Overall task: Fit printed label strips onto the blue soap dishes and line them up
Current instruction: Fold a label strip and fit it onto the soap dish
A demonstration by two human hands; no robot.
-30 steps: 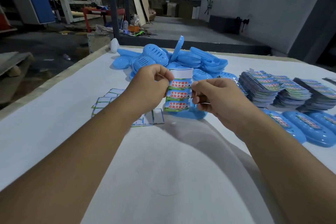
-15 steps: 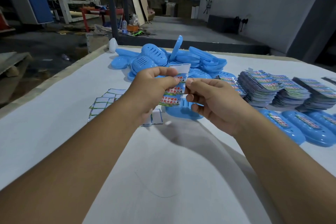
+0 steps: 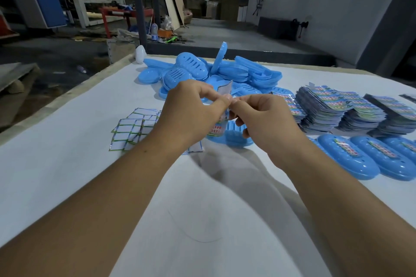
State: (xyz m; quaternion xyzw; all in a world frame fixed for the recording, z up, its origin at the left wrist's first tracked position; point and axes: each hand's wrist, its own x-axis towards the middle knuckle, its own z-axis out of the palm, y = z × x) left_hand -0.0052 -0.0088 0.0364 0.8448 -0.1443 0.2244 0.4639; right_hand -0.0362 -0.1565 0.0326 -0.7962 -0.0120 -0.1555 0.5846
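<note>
My left hand [image 3: 191, 112] and my right hand [image 3: 265, 121] meet fingertip to fingertip above the table, both pinching a printed label strip [image 3: 217, 129]. The strip hangs bent between them, its white top corner sticking up and its red-and-green print showing below. Directly under the hands lies one blue soap dish [image 3: 236, 136], mostly hidden. A heap of blue soap dishes [image 3: 202, 69] sits further back. At the right, a row of labelled dishes [image 3: 351, 155] lies side by side.
Stacks of printed label strips [image 3: 326, 108] stand at the right, behind the labelled row. Several white backing pieces [image 3: 132, 128] lie scattered left of my hands. The table's left edge [image 3: 67, 94] drops to the workshop floor. A white cloth [image 3: 202, 220] covers the table.
The strip was held flat and upright facing me; now it is folded and bent between my fingertips, and both hands have closed in together over the dish.
</note>
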